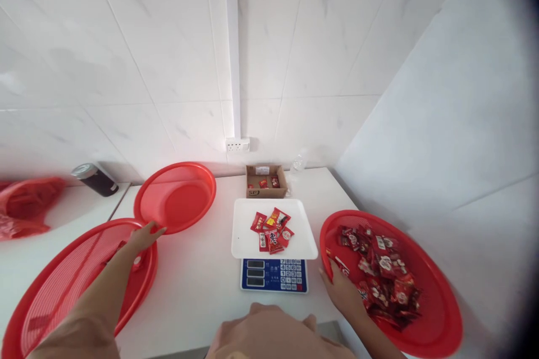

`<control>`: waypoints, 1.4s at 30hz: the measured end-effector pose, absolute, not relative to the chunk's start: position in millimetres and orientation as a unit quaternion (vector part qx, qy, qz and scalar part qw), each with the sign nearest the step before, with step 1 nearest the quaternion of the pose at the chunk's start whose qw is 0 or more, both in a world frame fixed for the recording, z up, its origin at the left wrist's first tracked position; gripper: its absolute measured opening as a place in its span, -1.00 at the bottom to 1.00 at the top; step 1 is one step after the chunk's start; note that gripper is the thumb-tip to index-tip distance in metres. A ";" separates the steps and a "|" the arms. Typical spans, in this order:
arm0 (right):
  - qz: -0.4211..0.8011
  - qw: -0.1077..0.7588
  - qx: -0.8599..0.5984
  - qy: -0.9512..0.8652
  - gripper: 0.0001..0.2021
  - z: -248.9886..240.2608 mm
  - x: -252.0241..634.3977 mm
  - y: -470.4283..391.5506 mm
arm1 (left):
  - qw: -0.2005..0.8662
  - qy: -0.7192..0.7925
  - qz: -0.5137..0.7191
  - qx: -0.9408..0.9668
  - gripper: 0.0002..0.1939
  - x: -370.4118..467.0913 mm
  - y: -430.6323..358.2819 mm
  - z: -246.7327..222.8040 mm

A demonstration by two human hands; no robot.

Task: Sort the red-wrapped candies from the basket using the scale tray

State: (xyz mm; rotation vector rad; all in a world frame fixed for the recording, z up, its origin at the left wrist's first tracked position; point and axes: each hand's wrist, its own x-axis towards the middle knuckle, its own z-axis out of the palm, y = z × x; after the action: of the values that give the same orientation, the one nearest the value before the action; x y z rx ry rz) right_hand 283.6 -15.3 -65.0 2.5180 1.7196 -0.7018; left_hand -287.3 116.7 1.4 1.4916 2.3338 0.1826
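My left hand (145, 237) is at the far right rim of the near left red basket (152, 277), its fingers curled over the edge beside the back red basket (213, 193). A few red packets (137, 261) lie in the near left basket, partly hidden by my forearm. My right hand (343, 290) grips the left rim of the right red basket (452, 314), thumb outside and fingers inside. That basket holds many red snack packets (385, 263). Between my hands, several red packets (273, 230) lie on the white pan (244, 238) of a blue scale (273, 282).
Behind the scale stands a small cardboard box (265, 193) with a few packets. A clear plastic item (298, 164) lies beside it by the wall. At left are a dark cylinder with a grey lid (96, 179) and a red plastic bag (31, 205). A socket (238, 145) is on the wall.
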 end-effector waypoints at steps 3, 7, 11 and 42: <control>-0.223 -0.001 0.804 0.552 -0.43 -64.7 283.4 -15.5 | 0.186 0.816 -0.007 0.547 -0.41 -275.0 111.3 2.0; -0.223 -0.003 0.802 0.554 -0.43 -64.8 283.4 -15.7 | 0.079 0.832 -0.020 0.549 -0.33 -252.5 103.0 -8.7; -0.221 -0.006 0.804 0.553 -0.43 -65.1 283.2 -16.0 | 0.047 0.768 -0.040 0.637 -0.52 -226.2 96.2 -21.0; -0.218 -0.010 0.816 0.536 -0.44 -60.4 278.7 -16.7 | 0.294 0.536 0.100 0.785 -0.47 35.4 113.0 -35.1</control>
State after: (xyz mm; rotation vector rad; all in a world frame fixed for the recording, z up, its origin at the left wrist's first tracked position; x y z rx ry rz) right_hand 278.7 -16.7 -60.4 2.5784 1.6941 -0.6880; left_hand 35.4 113.0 -35.1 2.0906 1.4281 0.2659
